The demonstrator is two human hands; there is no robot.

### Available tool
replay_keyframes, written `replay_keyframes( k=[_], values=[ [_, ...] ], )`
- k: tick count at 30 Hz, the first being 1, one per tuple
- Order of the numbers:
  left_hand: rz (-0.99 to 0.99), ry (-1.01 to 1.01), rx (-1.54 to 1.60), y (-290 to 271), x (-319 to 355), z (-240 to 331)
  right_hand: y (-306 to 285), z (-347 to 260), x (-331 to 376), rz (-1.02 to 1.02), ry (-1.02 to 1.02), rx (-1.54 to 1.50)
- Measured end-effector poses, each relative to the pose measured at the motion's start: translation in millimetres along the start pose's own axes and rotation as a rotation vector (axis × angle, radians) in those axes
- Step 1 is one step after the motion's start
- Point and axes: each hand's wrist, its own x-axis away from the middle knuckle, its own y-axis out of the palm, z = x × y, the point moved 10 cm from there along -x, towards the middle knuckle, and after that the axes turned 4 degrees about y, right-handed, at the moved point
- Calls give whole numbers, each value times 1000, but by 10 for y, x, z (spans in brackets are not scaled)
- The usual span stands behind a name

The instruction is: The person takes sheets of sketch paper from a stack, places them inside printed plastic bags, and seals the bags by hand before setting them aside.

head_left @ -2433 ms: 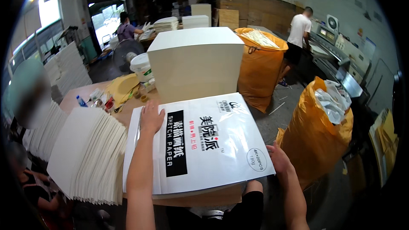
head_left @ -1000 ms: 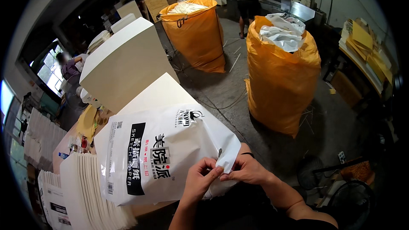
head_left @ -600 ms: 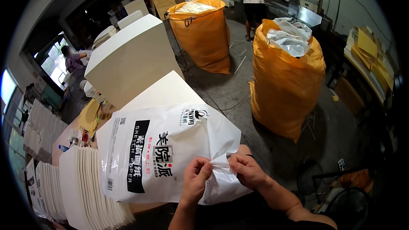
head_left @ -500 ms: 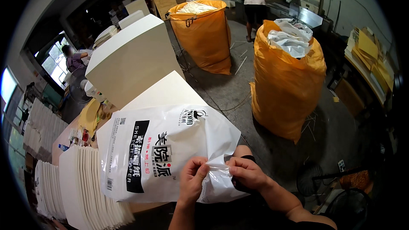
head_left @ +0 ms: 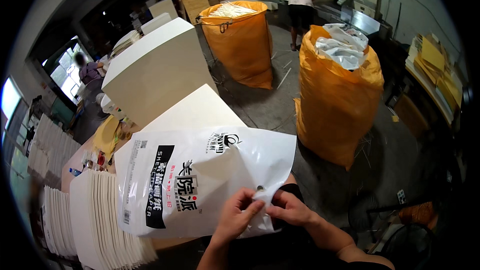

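Observation:
A large white plastic bag [head_left: 215,170] with black and red print lies flat on top of a stack of white paper [head_left: 195,107] at the table's edge. My left hand [head_left: 239,212] pinches the bag's near right edge between thumb and fingers. Close beside it, my right hand [head_left: 290,207] grips the same edge, its fingers curled into the plastic. Between my hands the plastic is bunched and creased, and a small round hole shows just above them. The bag's far right corner spreads out past the paper.
Tall white paper stacks [head_left: 155,70] rise beyond the bag; more stacked sheets [head_left: 100,215] stand at the near left. Two big orange sacks, one with paper strips [head_left: 240,50], one with white plastic [head_left: 337,100], stand on the floor. A person [head_left: 300,0] is at a machine behind.
The bag's right end has opened out flatter and reaches farther right. My left hand has shifted slightly right and down along its edge. The person at the machine has leaned forward.

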Motion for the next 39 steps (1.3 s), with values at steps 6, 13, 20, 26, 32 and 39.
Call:
replay_keyframes(
  k=[6,13,20,26,32,39],
  values=[
    [-208,-49,30,179,-100,-282,-167,157,-20,-67,143,237],
    [-193,3,632,32,-278,-285,-394,399,-326,124,47,17],
    [55,103,789,-273,-324,121,105,-170,-627,54,95,-8],
    [271,204,822,-469,-316,312,307,-210,-682,161,136,-214],
    [312,127,940,-433,-371,504,286,-278,-657,188,88,-222],
    [31,155,498,-265,-501,480,-273,-111,-580,150,-141,-277]
  ],
)
